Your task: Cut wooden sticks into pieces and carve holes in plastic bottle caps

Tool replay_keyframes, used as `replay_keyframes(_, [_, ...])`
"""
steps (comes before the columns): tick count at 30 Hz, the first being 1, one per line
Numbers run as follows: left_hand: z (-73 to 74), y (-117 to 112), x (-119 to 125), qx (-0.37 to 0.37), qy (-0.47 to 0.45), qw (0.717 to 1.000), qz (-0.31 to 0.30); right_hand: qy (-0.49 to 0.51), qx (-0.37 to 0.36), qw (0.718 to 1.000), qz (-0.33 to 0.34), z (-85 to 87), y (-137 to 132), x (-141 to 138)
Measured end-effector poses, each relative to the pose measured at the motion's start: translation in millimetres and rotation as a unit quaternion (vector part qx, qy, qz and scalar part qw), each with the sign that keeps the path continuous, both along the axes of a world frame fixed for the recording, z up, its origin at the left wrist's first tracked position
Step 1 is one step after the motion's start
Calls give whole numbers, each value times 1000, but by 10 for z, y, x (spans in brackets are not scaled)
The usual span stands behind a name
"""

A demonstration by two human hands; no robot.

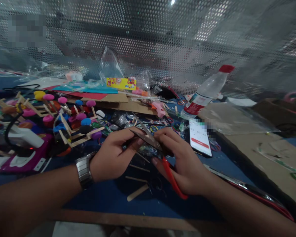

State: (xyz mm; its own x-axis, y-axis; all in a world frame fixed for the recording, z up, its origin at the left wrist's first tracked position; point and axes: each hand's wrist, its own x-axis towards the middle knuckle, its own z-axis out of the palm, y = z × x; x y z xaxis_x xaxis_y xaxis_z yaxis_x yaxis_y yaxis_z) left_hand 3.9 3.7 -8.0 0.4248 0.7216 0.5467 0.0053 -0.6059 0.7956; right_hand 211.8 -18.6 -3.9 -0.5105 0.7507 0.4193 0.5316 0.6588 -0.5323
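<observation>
In the middle of the view, my right hand (185,161) is wrapped round the red handles of a pair of scissors (151,141). Their blades stand apart and point up and left, toward my left hand (112,153). That hand wears a metal watch and is closed, thumb against fingers, beside the lower blade. Whatever it pinches is too small or too hidden to name. Below both hands, a wooden craft stick (137,193) and several thinner sticks lie on the blue tabletop (101,200).
At left, clay balls on stick frames (74,128) crowd around a purple power strip (27,161). A phone (199,140) lies right of my hands, with a tilted plastic bottle (203,93) behind it. Wires, cardboard (135,107) and a yellow packet label (120,83) fill the back, before a perforated metal panel.
</observation>
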Motion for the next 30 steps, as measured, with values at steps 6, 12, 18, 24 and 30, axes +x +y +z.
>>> replay_keyframes(6, [3,2,-5,-4,3,1000,3,-6,8,1000,-9,7,-1,-6])
replay_keyframes(12, [11,16,-4,-11,9,999,29,1,13,1000,-8,-5,3,-3])
replay_keyframes(18, [24,6,4,-18,34,998,48,2,9,1000,-22,-42,17,8])
replay_keyframes(24, [54,-18,-19,-40,71,996,39,-7,21,999,-40,-30,38,1])
replay_keyframes(30, [42,-13,-22,-39,78,996,34,-11,37,999,-39,-20,31,16])
